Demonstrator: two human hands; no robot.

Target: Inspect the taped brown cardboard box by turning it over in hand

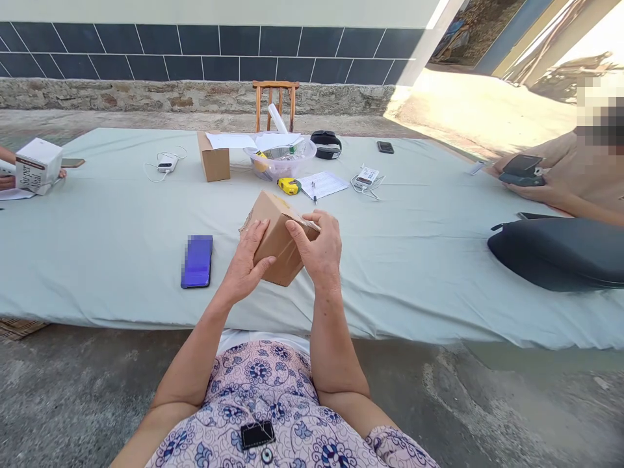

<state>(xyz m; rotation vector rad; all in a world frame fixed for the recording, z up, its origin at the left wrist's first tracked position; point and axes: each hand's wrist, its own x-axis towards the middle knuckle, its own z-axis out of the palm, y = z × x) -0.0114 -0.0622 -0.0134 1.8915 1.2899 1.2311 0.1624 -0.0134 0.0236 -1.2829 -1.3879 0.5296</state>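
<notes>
A small brown cardboard box (281, 244) is held tilted above the table in front of me. My left hand (246, 263) grips its left side, thumb on the near face and fingers over the upper edge. At the upper right edge, my right hand (322, 247) holds the box with thumb and fingers pinched near a strip that looks like clear tape. A smartphone (197, 261) with a blue screen lies left of my left hand. Just beyond the box are a yellow tape measure (289, 186) and a paper sheet (325, 184) with a pen (314, 192) on it.
A cloth-covered table (121, 260) spans the view. Farther back stand another cardboard box (214, 162) and a plastic basin (280, 168) with things inside. Power banks (167, 162) with cables lie around. A black case (560, 253) is at right. People sit at both ends, one holding a white box (39, 166).
</notes>
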